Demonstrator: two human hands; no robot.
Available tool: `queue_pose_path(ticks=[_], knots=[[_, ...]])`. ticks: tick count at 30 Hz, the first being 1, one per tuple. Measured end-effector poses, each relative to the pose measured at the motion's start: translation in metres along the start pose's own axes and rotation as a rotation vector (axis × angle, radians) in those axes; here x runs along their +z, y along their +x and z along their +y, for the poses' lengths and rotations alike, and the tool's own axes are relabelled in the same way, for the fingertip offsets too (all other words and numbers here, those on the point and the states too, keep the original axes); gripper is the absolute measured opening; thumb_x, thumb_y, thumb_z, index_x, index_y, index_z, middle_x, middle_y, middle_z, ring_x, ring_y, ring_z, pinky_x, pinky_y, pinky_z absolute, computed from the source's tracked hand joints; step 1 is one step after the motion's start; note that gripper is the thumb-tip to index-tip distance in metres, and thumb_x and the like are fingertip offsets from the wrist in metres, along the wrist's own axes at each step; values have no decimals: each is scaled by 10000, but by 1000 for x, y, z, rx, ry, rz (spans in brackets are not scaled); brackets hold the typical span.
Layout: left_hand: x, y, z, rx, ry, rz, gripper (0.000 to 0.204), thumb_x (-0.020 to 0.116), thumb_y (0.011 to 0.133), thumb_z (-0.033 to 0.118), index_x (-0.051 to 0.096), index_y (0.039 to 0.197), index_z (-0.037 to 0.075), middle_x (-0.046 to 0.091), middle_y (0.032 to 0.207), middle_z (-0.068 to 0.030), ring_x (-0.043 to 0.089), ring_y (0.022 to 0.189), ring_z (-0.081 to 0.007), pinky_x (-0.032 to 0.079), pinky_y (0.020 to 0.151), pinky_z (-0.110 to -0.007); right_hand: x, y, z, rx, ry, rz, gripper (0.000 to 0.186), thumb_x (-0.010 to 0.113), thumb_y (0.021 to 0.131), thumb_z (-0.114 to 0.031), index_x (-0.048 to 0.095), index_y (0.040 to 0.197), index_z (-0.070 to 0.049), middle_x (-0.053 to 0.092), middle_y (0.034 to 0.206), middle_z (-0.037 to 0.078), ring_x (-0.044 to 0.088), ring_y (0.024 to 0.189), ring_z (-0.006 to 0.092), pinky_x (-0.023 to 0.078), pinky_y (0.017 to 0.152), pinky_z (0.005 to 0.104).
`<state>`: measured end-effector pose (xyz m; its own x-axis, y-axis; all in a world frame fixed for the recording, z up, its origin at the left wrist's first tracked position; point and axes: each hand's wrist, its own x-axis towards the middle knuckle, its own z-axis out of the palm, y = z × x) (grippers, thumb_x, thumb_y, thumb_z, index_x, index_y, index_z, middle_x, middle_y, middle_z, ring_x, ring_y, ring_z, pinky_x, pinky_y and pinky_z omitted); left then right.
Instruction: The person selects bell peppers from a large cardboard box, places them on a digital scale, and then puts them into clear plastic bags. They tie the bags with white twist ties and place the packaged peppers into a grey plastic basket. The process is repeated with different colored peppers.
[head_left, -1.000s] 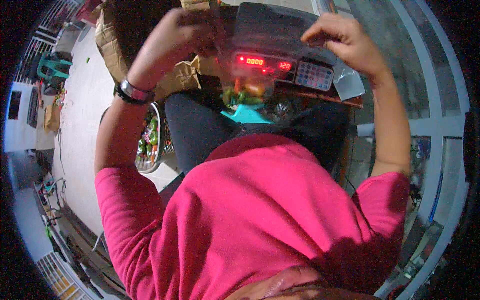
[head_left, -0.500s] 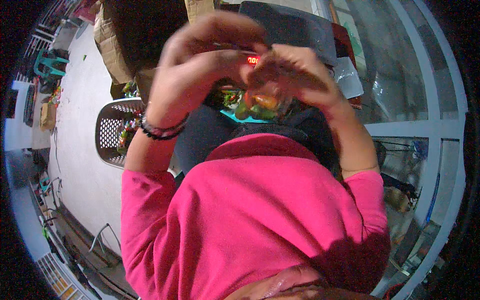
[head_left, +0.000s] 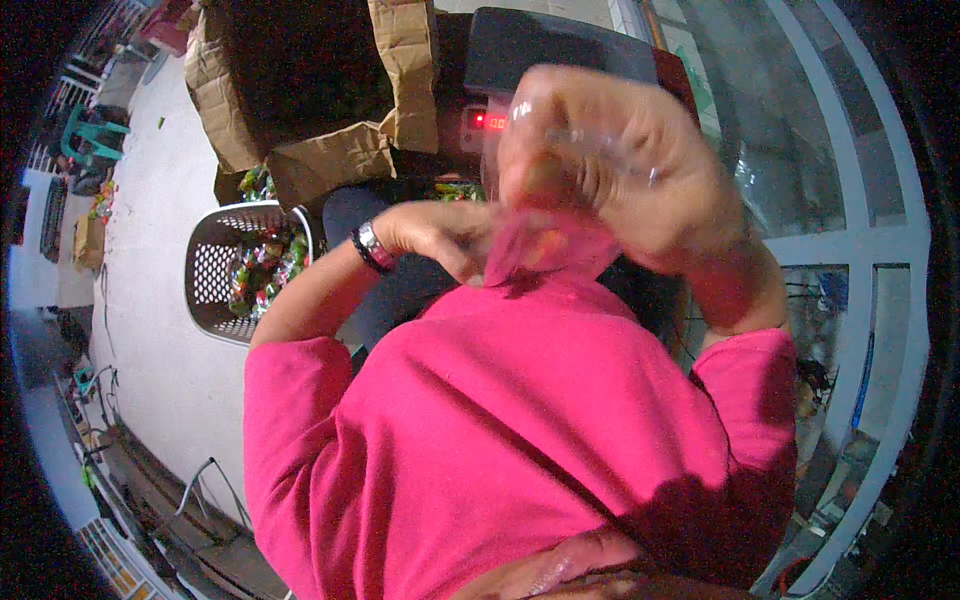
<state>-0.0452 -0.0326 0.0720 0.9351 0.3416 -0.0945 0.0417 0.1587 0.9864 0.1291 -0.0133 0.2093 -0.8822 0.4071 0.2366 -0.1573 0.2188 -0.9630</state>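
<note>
My right hand [head_left: 625, 170] is raised high and close to the camera, fingers curled on crinkled clear plastic, covering much of the digital scale [head_left: 540, 35] behind it. Below it hangs a clear bag [head_left: 548, 243], the pink of my shirt showing through it along with a blurred orange shape. My left hand [head_left: 430, 235] sits lower, at the bag's left side, fingers bent against it and their tips partly hidden. The scale's red display [head_left: 485, 120] is mostly covered. A strip of green produce [head_left: 455, 192] shows above my left hand.
A brown paper-lined carton [head_left: 410, 80] stands at top left beside the scale. Below it, a white perforated basket [head_left: 208, 262] holds several bagged vegetable packs. A teal plastic chair [head_left: 95, 135] and scattered items line the far left. A grey-framed glass panel [head_left: 845, 255] runs along the right.
My hands, earlier apart and then together over the scale, now differ in height: the left has dropped, while the right is raised nearer the camera with plastic in it.
</note>
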Motion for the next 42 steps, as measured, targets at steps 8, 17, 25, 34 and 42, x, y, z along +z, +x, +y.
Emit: queue_pose_path(ticks=[8, 17, 25, 34, 42], knots=[[42, 16, -35, 300, 60, 568, 924, 661, 620, 95, 70, 1329, 46, 275, 1311, -116, 280, 1186, -179, 236, 977, -305, -11, 1, 1, -47, 105, 170, 168, 547, 817, -215, 501, 786, -57, 492, 771, -8, 436, 707, 49, 347, 632, 172], [38, 25, -55, 160, 221, 770, 532, 687, 671, 156, 431, 1123, 42, 506, 1075, -99, 472, 1014, -211, 367, 875, -315, -9, -15, -4, -60, 25, 284, 136, 572, 798, -175, 510, 800, -54, 496, 764, -12, 438, 684, 42, 353, 613, 166], [27, 24, -31, 195, 722, 599, 475, 698, 638, 248, 521, 1035, 55, 533, 1008, -135, 487, 965, -309, 383, 837, -370, 3, -6, -6, -129, -24, 124, 112, 494, 847, -142, 483, 818, -34, 482, 768, 0, 438, 720, 50, 357, 663, 176], [37, 55, -23, 340, 255, 263, 550, 673, 678, 317, 468, 1117, 56, 510, 1097, -89, 466, 1031, -212, 341, 894, -316, 29, 33, 9, -154, -30, 197, 170, 506, 819, -174, 538, 755, -20, 515, 590, 23, 474, 565, 85, 392, 513, 259], [42, 67, -10, 300, 624, 590, 257, 529, 789, 300, 589, 892, 73, 576, 841, -113, 540, 815, -258, 419, 729, -349, 26, 69, 34, -56, -440, 177, 146, 488, 841, -154, 542, 820, -20, 561, 738, 36, 511, 706, 79, 412, 628, 224]])
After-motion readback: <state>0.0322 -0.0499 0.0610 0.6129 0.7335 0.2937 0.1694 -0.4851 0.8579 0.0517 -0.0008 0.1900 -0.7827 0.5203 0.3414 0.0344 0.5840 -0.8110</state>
